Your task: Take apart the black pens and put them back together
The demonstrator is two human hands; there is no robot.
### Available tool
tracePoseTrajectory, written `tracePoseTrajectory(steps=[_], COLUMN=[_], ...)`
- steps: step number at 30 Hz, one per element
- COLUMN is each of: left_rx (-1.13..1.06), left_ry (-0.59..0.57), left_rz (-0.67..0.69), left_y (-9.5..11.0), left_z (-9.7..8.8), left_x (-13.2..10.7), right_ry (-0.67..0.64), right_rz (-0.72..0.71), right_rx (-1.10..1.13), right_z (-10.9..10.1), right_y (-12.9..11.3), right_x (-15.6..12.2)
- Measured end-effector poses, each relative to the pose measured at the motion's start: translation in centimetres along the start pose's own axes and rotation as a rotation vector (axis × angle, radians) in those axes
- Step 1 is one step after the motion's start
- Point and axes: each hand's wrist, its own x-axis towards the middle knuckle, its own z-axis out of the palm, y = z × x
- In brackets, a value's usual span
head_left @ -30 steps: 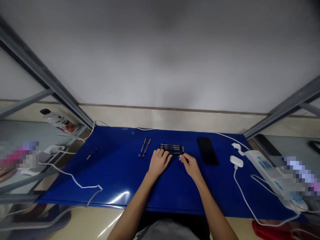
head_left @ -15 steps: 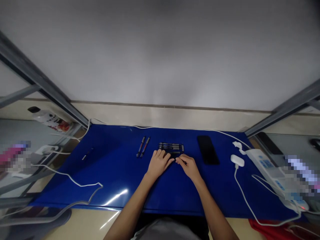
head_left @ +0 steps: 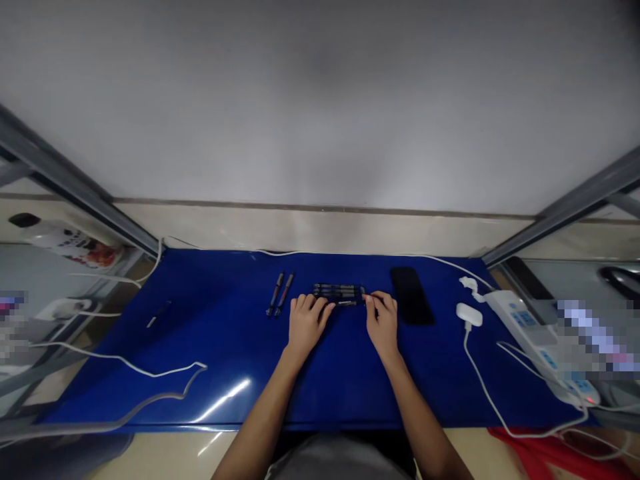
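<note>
Several dark pens (head_left: pixel 337 291) lie side by side in a row, pointing left to right. Along the near side of that row is another dark pen (head_left: pixel 347 303), lying between my two hands. My left hand (head_left: pixel 306 323) is closed over its left end, with thumb and fingers on it. At the right end of the pens, my right hand (head_left: pixel 383 320) is closed with thumb and forefinger together; its fingertips partly hide the pen ends. Two more pens, a left one (head_left: pixel 275 294) and a right one (head_left: pixel 285 295), lie slanted just left of my left hand.
A black phone (head_left: pixel 412 296) lies right of my right hand. Farther right are a white earbud case (head_left: pixel 469 315) on a cable and a white power strip (head_left: pixel 517 320). A small pen-like piece (head_left: pixel 159 314) and a white cable (head_left: pixel 150 373) lie on the left of the blue tabletop (head_left: pixel 225 333).
My hands have moved apart a little; the right hand has shifted toward the right ends of the pens. More of the near pen now shows between them. The view has shifted slightly.
</note>
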Motion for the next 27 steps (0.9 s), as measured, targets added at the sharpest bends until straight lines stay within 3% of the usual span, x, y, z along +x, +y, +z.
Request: tracePoseTrajectory(steps=[3,8,14,20,27], left_rx=[-0.013,-0.007,-0.014,-0.001,0.005], left_ry=[0.012,-0.001,0.006,0.015,0.001], left_rz=[-0.025,-0.032,-0.031,-0.045,-0.028], left_y=[-0.2,-0.1,-0.1,0.0,0.0], left_z=[0.1,0.1,0.1,0.0,0.0], left_x=[-0.1,-0.1,-0.1,-0.1,0.0], right_ry=[0.075,0.091,0.132,-0.046,-0.087], right_rz=[0.043,0.114,0.201,0.327,0.387], right_rx=[-0.073,-0.21,0.002,0.547,0.642], right_z=[0.2,0.4,0.1,-0.6,-0.8], right_y=[0.5,0.9,1.2,0.5,-0.1], right_x=[-0.2,-0.4,-0.2,-0.1,-0.1])
